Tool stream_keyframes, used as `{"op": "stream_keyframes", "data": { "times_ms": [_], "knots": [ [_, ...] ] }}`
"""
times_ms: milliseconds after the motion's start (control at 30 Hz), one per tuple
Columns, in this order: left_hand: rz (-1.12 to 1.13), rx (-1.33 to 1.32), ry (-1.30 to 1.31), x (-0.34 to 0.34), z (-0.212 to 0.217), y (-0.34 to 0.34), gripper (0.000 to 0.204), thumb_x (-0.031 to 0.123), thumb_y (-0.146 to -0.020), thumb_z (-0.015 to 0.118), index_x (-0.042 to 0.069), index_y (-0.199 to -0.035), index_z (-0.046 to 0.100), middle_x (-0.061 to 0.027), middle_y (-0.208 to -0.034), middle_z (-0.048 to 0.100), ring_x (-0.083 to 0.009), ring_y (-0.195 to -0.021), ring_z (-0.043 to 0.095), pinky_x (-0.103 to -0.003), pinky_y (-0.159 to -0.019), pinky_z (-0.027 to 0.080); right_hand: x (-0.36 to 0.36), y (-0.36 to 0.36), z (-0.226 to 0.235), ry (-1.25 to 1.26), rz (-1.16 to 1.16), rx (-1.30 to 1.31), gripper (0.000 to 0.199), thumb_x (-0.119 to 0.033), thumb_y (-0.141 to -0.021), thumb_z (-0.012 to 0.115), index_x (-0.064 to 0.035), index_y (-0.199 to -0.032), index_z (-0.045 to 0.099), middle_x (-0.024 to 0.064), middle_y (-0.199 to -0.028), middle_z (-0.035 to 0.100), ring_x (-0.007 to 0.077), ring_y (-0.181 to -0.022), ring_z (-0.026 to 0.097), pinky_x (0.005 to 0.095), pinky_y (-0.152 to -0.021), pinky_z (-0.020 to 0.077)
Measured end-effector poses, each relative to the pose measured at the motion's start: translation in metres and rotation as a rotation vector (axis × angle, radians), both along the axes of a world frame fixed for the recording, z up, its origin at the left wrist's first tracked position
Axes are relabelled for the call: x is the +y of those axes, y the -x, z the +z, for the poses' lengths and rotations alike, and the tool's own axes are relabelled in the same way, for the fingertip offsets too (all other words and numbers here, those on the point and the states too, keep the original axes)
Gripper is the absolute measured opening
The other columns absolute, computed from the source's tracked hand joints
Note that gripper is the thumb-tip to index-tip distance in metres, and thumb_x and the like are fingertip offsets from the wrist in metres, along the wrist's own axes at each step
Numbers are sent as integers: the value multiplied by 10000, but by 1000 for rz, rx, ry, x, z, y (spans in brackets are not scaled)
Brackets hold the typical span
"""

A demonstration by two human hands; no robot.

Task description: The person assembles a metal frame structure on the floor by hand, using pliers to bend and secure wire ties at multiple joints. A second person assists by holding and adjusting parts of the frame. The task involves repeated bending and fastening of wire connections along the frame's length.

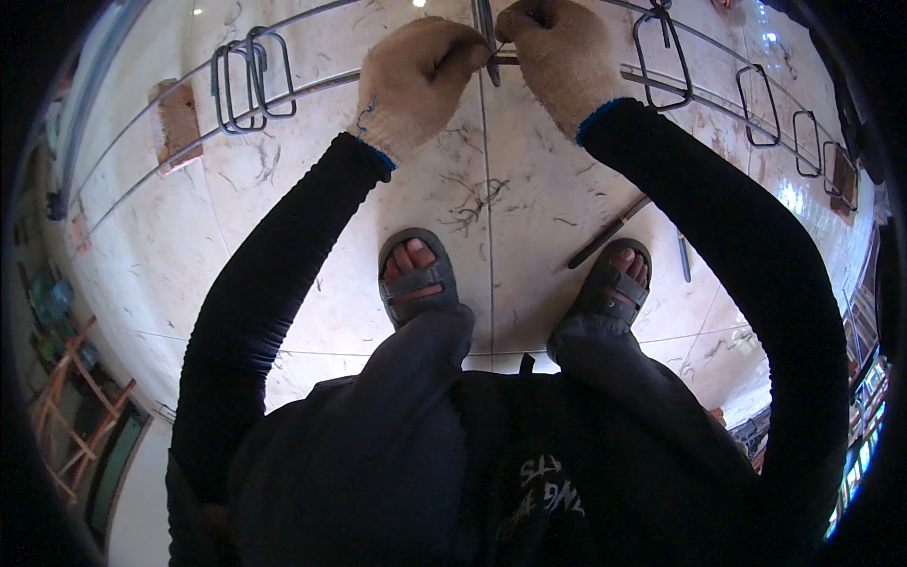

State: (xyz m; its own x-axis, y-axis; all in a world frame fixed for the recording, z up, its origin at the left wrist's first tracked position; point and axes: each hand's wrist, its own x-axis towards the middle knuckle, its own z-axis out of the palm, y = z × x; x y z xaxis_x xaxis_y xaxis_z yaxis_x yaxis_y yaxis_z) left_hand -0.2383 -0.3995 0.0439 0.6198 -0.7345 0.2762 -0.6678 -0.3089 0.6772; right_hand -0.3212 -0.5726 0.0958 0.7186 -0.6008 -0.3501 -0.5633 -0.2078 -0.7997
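Both hands wear beige knit gloves and work at the top middle of the head view. My left hand (pixel 416 80) is closed around a long steel bar (pixel 312 83) of a rebar cage. My right hand (pixel 562 57) is closed on a thin metal tool (pixel 488 42) where a stirrup crosses the bar. A loose wire end hangs at my left wrist. Rectangular stirrups hang on the bars: a bunch at the left (pixel 250 80), single ones at the right (pixel 661 61).
Pale marble-pattern floor tiles (pixel 283 283) lie below. My feet in grey sandals (pixel 416 279) stand under the bars. A short steel rod (pixel 605 234) lies by the right foot. Bricks (pixel 178 123) prop the bars at left. Wooden frames (pixel 71 416) lean at the lower left.
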Motion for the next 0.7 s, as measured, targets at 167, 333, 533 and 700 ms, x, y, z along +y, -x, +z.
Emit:
{"op": "stream_keyframes", "data": {
  "times_ms": [167,333,533,700],
  "knots": [
    [-40,-117,63,0,-1,2,104,149,-981,780,76,-1038,827,-133,-984,791,-372,-901,752,-471,-798,603,-4,2,-8,22,13,-27,212,-240,-1012,713,-46,-998,798,168,-903,811,303,-875,792,447,-807,610],
    [78,-258,69,-10,2,35,55,137,-944,781,91,-944,752,-143,-864,705,-407,-825,684,-531,-707,523,-17,-7,-37,570,396,-220,131,-141,-996,754,-96,-1085,839,167,-1049,824,338,-1033,789,441,-997,605],
    [185,-302,-211,-20,18,53,101,219,-916,815,151,-970,763,-101,-892,737,-368,-838,727,-508,-726,556,-26,-63,24,783,1273,-118,196,-139,-775,865,-114,-970,857,136,-972,832,362,-984,804,464,-890,627],
    [7,-385,-466,-22,66,34,175,288,-885,858,206,-1038,840,-32,-976,800,-302,-941,759,-476,-788,586,-45,-71,26,811,1201,-98,274,-188,-873,862,-112,-1136,851,148,-1019,833,362,-994,812,483,-878,640]
  ]
}}
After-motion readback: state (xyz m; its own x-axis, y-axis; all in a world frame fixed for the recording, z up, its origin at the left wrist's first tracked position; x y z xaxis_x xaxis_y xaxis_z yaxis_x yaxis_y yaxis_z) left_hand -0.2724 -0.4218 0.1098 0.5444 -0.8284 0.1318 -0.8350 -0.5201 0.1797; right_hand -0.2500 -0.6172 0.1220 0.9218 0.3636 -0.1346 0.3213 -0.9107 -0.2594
